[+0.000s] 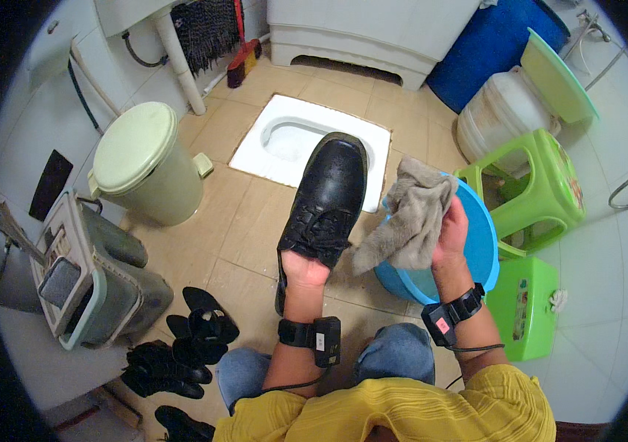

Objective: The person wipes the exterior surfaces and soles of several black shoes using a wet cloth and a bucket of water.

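A black leather lace-up shoe (335, 179) points away from me, toe outward, above the tiled floor. My left hand (304, 269) is pushed inside its opening, so the fingers are hidden and the shoe is carried on it. In my right hand (452, 235) hangs a crumpled grey-brown cloth (421, 212), bunched at the palm with one corner drooping left. The cloth and the shoe are apart. Below the right hand stands a blue plastic basin (485, 232), partly covered by the cloth and hand. Each wrist wears a strapped black device with a cable.
A white squat toilet (377, 149) lies in the floor ahead. Left are a lidded pedal bin (148, 160), a mop bucket (109, 293) and several black shoes (198, 331). Right stand a green stool (554, 188), a green box (535, 309), a white barrel (504, 110) and a blue drum (490, 50).
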A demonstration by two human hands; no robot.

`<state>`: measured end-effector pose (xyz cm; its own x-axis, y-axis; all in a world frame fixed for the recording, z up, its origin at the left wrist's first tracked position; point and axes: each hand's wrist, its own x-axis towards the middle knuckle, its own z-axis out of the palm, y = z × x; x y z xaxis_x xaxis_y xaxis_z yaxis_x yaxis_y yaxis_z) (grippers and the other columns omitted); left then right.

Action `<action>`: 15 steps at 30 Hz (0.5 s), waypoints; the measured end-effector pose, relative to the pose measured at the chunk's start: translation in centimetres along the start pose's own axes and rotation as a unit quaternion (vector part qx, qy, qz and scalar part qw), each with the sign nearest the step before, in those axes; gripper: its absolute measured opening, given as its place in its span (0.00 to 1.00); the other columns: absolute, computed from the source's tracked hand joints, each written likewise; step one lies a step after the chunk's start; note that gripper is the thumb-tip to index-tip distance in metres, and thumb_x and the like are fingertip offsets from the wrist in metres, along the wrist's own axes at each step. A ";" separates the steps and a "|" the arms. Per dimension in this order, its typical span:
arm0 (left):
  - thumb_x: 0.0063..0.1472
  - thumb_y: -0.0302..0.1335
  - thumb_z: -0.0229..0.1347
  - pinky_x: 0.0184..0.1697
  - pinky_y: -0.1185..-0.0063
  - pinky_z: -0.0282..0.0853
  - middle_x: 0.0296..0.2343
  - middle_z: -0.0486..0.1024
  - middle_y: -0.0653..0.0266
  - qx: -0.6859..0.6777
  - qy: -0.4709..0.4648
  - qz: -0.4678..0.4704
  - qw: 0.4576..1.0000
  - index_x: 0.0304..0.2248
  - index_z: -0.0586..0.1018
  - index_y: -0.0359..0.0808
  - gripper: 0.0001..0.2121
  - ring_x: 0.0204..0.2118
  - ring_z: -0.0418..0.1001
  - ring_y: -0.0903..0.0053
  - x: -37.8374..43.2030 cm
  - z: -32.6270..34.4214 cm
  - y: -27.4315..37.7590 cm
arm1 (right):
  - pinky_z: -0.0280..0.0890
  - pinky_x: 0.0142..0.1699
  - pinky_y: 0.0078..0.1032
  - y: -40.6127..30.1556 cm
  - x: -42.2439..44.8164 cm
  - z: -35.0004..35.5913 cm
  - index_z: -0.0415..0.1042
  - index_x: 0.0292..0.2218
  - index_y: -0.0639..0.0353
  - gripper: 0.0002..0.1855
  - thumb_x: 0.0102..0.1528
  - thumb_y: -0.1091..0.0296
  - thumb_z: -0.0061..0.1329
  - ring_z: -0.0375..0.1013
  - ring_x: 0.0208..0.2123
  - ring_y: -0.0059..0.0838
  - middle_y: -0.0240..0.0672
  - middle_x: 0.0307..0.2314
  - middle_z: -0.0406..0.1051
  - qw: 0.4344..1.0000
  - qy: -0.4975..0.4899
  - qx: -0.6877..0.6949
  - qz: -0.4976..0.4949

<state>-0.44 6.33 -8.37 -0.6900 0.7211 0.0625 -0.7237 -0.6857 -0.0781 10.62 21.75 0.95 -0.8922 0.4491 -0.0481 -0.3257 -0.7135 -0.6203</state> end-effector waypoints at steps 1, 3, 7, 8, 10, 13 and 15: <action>0.55 0.29 0.40 0.48 0.64 0.59 0.43 0.64 0.50 0.002 0.002 -0.003 1.000 0.46 0.63 0.28 0.19 0.44 0.64 0.60 0.0 -0.5 -0.2 | 0.61 0.45 0.30 0.3 -0.4 -0.7 0.60 0.44 0.66 0.23 0.54 0.56 0.31 0.66 0.39 0.34 0.40 0.37 0.66 1.000 0.003 0.003 -0.002; 0.55 0.30 0.40 0.48 0.65 0.60 0.43 0.64 0.50 -0.032 0.003 -0.001 0.999 0.45 0.64 0.28 0.19 0.44 0.64 0.60 0.0 -1.1 -1.0 | 0.62 0.42 0.24 0.9 -1.2 -2.4 0.61 0.42 0.67 0.21 0.53 0.59 0.33 0.67 0.35 0.32 0.39 0.36 0.66 0.986 -0.028 -0.161 0.026; 0.55 0.33 0.41 0.49 0.69 0.59 0.42 0.64 0.52 0.031 0.078 0.035 0.996 0.45 0.63 0.29 0.20 0.44 0.64 0.63 0.0 -1.5 -2.0 | 0.57 0.44 0.24 3.9 -1.2 -2.9 0.67 0.35 0.64 0.11 0.48 0.73 0.40 0.61 0.39 0.30 0.41 0.36 0.60 0.774 -0.088 -0.589 -0.216; 0.55 0.33 0.41 0.49 0.69 0.59 0.42 0.64 0.52 0.034 0.079 0.030 0.996 0.45 0.63 0.29 0.20 0.44 0.64 0.63 0.0 -1.4 -2.5 | 0.56 0.43 0.25 4.6 -1.1 -2.2 0.67 0.33 0.64 0.11 0.45 0.75 0.41 0.59 0.39 0.31 0.41 0.35 0.58 0.734 -0.100 -0.631 -0.230; 0.55 0.34 0.40 0.47 0.68 0.60 0.40 0.66 0.52 0.004 0.007 0.025 1.000 0.42 0.65 0.28 0.19 0.42 0.65 0.62 -0.3 -1.1 -2.9 | 0.55 0.40 0.27 5.9 -1.2 -0.1 0.68 0.30 0.61 0.10 0.41 0.77 0.43 0.59 0.35 0.35 0.40 0.30 0.57 0.677 -0.117 -0.679 -0.258; 0.57 0.33 0.40 0.48 0.73 0.58 0.40 0.66 0.59 0.178 -0.030 0.025 0.983 0.41 0.66 0.33 0.16 0.44 0.63 0.68 -3.4 -7.7 -0.2 | 0.59 0.35 0.27 8.3 -1.9 0.9 0.66 0.25 0.57 0.07 0.39 0.77 0.45 0.61 0.29 0.36 0.36 0.27 0.61 0.619 -0.378 -0.627 -0.284; 0.57 0.34 0.40 0.49 0.73 0.57 0.43 0.63 0.59 0.255 0.032 0.026 0.966 0.44 0.63 0.33 0.17 0.46 0.61 0.69 -4.1 -7.8 -0.2 | 0.59 0.36 0.28 8.1 -1.1 0.5 0.67 0.26 0.56 0.09 0.39 0.78 0.45 0.62 0.29 0.37 0.35 0.26 0.62 0.599 -0.358 -0.646 -0.309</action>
<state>2.69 4.27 -16.37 -0.7355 0.6774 0.0080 -0.6118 -0.6692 0.4217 8.84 15.24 -3.63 -0.7817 -0.2634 0.5653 -0.5625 0.6893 -0.4566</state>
